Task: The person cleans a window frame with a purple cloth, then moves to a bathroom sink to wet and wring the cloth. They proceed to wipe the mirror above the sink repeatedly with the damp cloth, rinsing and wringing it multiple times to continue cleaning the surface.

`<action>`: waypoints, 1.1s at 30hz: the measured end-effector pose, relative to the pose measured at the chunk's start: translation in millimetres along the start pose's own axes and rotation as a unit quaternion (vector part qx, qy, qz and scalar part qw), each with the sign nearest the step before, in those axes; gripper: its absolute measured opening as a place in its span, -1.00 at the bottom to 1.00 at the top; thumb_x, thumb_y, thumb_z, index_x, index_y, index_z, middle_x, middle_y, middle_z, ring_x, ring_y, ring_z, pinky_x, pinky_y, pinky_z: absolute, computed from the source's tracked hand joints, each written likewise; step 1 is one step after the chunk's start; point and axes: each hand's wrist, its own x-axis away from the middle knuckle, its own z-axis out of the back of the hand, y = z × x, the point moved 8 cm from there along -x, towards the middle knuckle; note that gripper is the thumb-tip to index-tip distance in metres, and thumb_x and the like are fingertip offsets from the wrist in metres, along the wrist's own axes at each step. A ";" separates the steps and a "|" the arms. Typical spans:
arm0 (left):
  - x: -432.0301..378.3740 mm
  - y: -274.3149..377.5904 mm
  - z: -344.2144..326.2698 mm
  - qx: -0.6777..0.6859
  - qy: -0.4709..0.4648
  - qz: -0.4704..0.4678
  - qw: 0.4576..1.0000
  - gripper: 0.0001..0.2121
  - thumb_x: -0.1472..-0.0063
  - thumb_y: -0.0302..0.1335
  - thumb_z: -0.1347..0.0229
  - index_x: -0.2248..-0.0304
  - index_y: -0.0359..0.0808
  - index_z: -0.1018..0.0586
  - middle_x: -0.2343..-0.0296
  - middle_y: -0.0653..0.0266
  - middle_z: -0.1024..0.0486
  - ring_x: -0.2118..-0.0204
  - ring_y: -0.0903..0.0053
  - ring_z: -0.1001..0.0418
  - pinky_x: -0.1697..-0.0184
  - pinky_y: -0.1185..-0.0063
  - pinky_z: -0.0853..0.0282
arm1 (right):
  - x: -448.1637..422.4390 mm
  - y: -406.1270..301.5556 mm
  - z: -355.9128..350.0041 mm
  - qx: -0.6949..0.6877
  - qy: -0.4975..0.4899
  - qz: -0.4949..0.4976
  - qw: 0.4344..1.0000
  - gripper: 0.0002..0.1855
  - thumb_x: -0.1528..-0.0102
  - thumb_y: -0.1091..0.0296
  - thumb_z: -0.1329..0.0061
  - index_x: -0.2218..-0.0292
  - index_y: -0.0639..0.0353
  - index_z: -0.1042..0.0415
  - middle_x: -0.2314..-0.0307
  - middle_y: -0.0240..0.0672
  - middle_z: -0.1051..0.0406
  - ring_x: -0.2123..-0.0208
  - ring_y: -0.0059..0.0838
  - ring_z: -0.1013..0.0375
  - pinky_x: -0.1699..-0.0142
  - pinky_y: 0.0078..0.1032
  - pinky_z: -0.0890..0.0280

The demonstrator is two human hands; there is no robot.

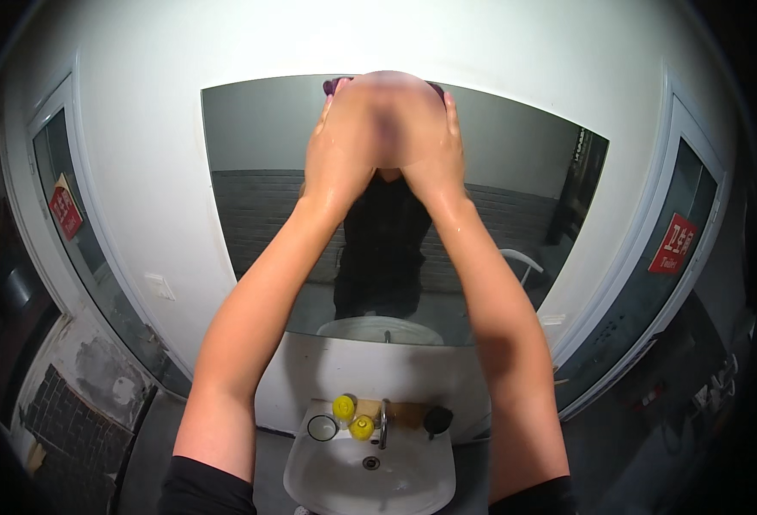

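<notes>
Both my arms reach up in front of a wall mirror (275,148). My left hand (333,161) and my right hand (441,161) are side by side near its top edge, wet on the skin. A dark purple cloth (330,86) is held between them, its edges showing past the fingers on both sides. A round blur hides the inner fingers and most of the cloth, so whether it touches the glass cannot be told. The mirror reflects a person in a black top and a washbasin.
Below is a white washbasin (327,479) with a metal faucet (383,421). Two yellow-topped bottles (361,427), a white cup (322,427) and a dark cup (438,420) stand on its back ledge. A left door (63,193) and a right door (674,238) bear red signs.
</notes>
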 end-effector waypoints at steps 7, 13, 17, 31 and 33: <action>89.7 15.9 -18.1 -0.039 -0.018 -0.029 0.999 -0.51 -0.30 -0.45 -0.09 -0.20 -0.38 -0.38 -0.21 -0.06 -0.30 -0.29 0.06 -0.23 -0.34 0.24 -0.14 | 103.5 -11.4 -18.2 0.085 -0.112 0.006 0.990 -0.39 -0.10 0.47 0.02 -0.20 -0.03 -0.38 -0.16 -0.43 -0.36 -0.23 -0.36 -0.27 -0.37 -0.10 -0.01; 154.0 29.0 -36.8 -0.017 -0.069 0.003 0.997 -0.49 -0.28 -0.44 -0.13 -0.20 -0.39 -0.40 -0.24 -0.05 -0.26 -0.34 0.10 -0.16 -0.35 0.23 -0.12 | 170.3 -17.6 -17.6 0.072 -0.159 -0.006 0.985 -0.37 -0.12 0.44 0.03 -0.23 -0.09 -0.36 -0.23 -0.48 -0.29 -0.31 -0.37 -0.18 -0.42 -0.07 0.10; 158.8 31.4 -43.4 -0.009 -0.069 0.010 0.998 -0.48 -0.27 -0.44 -0.13 -0.20 -0.39 -0.39 -0.25 -0.03 -0.25 -0.35 0.12 -0.14 -0.35 0.25 -0.11 | 176.8 -15.8 -16.5 0.081 -0.150 -0.004 0.985 -0.38 -0.14 0.44 0.04 -0.23 -0.09 -0.36 -0.22 -0.48 -0.30 -0.30 -0.38 -0.19 -0.42 -0.09 0.07; 34.9 46.7 -38.1 0.100 -0.019 -0.007 0.995 -0.50 -0.20 -0.46 -0.14 -0.14 -0.37 -0.43 -0.12 0.06 -0.40 -0.22 0.21 -0.30 -0.30 0.26 -0.16 | 71.9 39.8 15.2 0.135 -0.115 0.026 0.984 -0.36 -0.09 0.59 0.04 -0.20 -0.04 -0.38 -0.20 -0.33 -0.33 -0.27 -0.20 -0.25 -0.39 -0.05 0.01; 9.5 49.3 -34.8 0.079 -0.002 -0.002 0.997 -0.50 -0.19 -0.46 -0.14 -0.14 -0.37 -0.45 -0.13 0.07 -0.41 -0.22 0.22 -0.31 -0.28 0.28 -0.19 | 49.8 50.8 17.9 0.142 -0.094 0.034 0.985 -0.35 -0.10 0.58 0.05 -0.21 -0.07 -0.37 -0.20 -0.38 -0.34 -0.27 -0.25 -0.25 -0.39 -0.08 0.00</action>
